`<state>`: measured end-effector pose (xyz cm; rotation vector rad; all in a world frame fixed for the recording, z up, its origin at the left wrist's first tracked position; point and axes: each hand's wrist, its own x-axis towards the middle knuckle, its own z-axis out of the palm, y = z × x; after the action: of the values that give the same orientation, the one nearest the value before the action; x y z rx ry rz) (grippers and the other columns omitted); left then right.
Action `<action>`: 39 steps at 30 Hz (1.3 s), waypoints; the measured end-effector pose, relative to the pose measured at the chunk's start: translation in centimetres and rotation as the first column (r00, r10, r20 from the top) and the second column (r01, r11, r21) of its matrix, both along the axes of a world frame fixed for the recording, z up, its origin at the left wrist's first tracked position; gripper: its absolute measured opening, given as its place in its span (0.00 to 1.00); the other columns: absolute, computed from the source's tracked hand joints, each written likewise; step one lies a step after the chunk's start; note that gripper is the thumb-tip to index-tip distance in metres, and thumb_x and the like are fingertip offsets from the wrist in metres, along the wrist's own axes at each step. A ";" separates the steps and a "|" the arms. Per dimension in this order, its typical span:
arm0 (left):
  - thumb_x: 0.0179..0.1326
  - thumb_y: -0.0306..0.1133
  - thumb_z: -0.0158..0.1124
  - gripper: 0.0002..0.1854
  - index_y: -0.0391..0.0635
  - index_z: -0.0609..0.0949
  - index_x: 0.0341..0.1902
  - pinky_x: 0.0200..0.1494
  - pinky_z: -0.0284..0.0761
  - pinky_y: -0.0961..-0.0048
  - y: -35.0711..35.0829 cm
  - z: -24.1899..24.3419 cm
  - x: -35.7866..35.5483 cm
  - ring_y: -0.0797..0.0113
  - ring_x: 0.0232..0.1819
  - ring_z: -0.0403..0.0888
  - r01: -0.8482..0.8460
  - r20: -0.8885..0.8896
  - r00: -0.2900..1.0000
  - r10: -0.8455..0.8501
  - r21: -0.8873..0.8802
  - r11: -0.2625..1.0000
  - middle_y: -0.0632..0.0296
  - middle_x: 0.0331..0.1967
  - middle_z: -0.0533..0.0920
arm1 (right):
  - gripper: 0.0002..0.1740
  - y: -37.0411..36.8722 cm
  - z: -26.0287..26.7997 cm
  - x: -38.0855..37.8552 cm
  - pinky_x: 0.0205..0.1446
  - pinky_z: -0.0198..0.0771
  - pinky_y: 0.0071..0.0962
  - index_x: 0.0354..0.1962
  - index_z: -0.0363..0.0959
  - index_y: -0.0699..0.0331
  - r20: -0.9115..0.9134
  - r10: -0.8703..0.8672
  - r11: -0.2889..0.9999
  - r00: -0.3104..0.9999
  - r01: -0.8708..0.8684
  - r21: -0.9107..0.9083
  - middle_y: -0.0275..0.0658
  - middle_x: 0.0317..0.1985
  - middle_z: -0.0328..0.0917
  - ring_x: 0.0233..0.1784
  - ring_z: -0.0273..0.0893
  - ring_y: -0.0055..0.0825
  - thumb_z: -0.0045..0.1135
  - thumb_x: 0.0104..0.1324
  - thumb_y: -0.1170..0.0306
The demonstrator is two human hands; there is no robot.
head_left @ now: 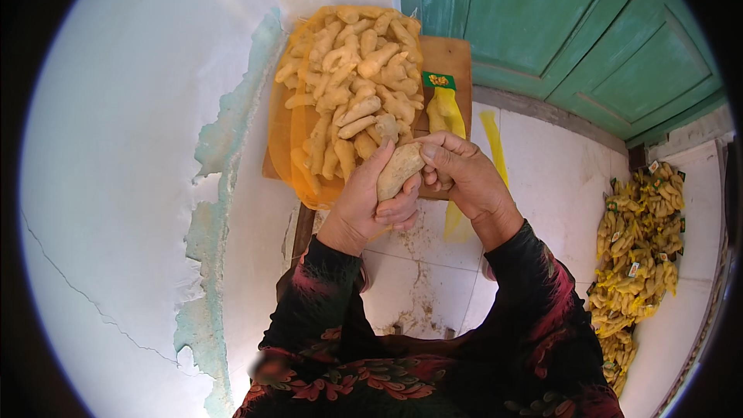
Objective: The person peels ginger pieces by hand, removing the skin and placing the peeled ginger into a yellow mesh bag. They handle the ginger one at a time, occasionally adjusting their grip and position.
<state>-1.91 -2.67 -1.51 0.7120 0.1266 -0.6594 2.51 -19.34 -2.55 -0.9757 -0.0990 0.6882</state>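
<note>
A plump piece of ginger root (400, 171) rests in my left hand (363, 194), thumb along one side and fingers curled beneath. At its upper right end, the thumb and fingertips of my right hand (464, 171) pinch the root. Just beyond my hands, an orange mesh bag (284, 145) lies full of ginger roots (348, 81) on a brown board (453, 52). To the right of that bag sits a yellow mesh bag (447, 110) with ginger inside and a green label (439, 80) at its top. My right hand partly hides its lower part.
A yellow mesh strip (494, 145) lies on the pale tiled floor (545, 186). Many small yellow net bags of ginger (638, 255) are piled along the right. Green wooden doors (534, 17) stand behind, and a peeling wall (145, 157) closes in the left. Brown crumbs (421, 267) litter the floor below.
</note>
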 end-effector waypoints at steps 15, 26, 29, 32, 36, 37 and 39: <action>0.64 0.37 0.56 0.16 0.40 0.73 0.50 0.35 0.69 0.81 -0.3 -1.1 0.6 0.78 0.32 0.72 -0.322 0.385 0.918 0.100 0.572 0.754 0.65 0.36 0.76 | 0.19 1.1 -0.3 -0.4 0.26 0.62 0.15 0.47 0.71 0.67 0.173 -0.210 0.942 0.962 0.247 -0.229 0.31 0.33 0.72 0.30 0.66 0.12 0.59 0.61 0.66; 0.63 0.30 0.55 0.17 0.35 0.72 0.53 0.37 0.74 0.78 -0.5 0.1 -0.2 0.74 0.33 0.76 -0.072 0.221 0.975 -0.036 0.463 0.884 0.61 0.39 0.78 | 0.19 0.2 -1.5 0.7 0.30 0.63 0.18 0.40 0.71 0.64 -0.113 -0.367 0.922 0.923 0.345 -0.176 0.30 0.23 0.72 0.24 0.66 0.15 0.48 0.67 0.54; 0.63 0.27 0.53 0.19 0.34 0.69 0.57 0.41 0.77 0.74 0.0 0.1 0.1 0.68 0.37 0.78 -0.175 0.217 0.972 0.094 0.394 0.902 0.55 0.43 0.78 | 0.19 0.6 -2.5 0.7 0.36 0.64 0.19 0.41 0.71 0.65 -0.176 -0.348 0.936 0.921 0.331 -0.117 0.31 0.25 0.72 0.31 0.68 0.17 0.48 0.67 0.57; 0.63 0.25 0.51 0.21 0.33 0.67 0.60 0.45 0.78 0.71 0.6 0.0 0.4 0.64 0.41 0.79 -0.290 0.243 0.946 0.216 0.330 0.899 0.51 0.47 0.77 | 0.18 1.3 -3.3 0.2 0.41 0.63 0.19 0.43 0.69 0.68 -0.074 -0.414 0.899 0.907 0.394 -0.192 0.33 0.30 0.72 0.36 0.67 0.19 0.49 0.66 0.60; 0.63 0.24 0.52 0.22 0.33 0.66 0.60 0.46 0.78 0.70 1.3 -0.3 0.8 0.64 0.42 0.80 -0.333 0.249 0.930 0.272 0.249 0.910 0.50 0.48 0.76 | 0.22 1.7 -3.8 -0.6 0.54 0.65 0.23 0.54 0.62 0.74 -0.015 -0.331 0.913 0.943 0.316 -0.259 0.41 0.48 0.69 0.50 0.68 0.24 0.47 0.67 0.68; 0.62 0.23 0.52 0.22 0.33 0.66 0.60 0.46 0.78 0.71 1.5 -0.3 0.9 0.65 0.42 0.80 -0.362 0.249 0.922 0.295 0.291 0.886 0.50 0.48 0.77 | 0.22 1.7 -3.9 -0.7 0.55 0.64 0.23 0.55 0.61 0.75 -0.024 -0.323 0.917 0.946 0.306 -0.256 0.41 0.49 0.69 0.51 0.67 0.25 0.46 0.66 0.69; 0.62 0.23 0.52 0.22 0.33 0.67 0.60 0.45 0.79 0.71 1.8 -0.4 1.1 0.65 0.42 0.80 -0.414 0.261 0.905 0.336 0.360 0.836 0.50 0.47 0.77 | 0.23 1.7 -3.9 -0.7 0.57 0.64 0.24 0.56 0.60 0.76 -0.034 -0.309 0.924 0.950 0.291 -0.247 0.42 0.51 0.67 0.54 0.66 0.26 0.45 0.66 0.72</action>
<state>-0.85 -0.90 -1.94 1.1158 0.2290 -0.1768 1.81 -17.68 -6.40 -1.1667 0.2003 0.4566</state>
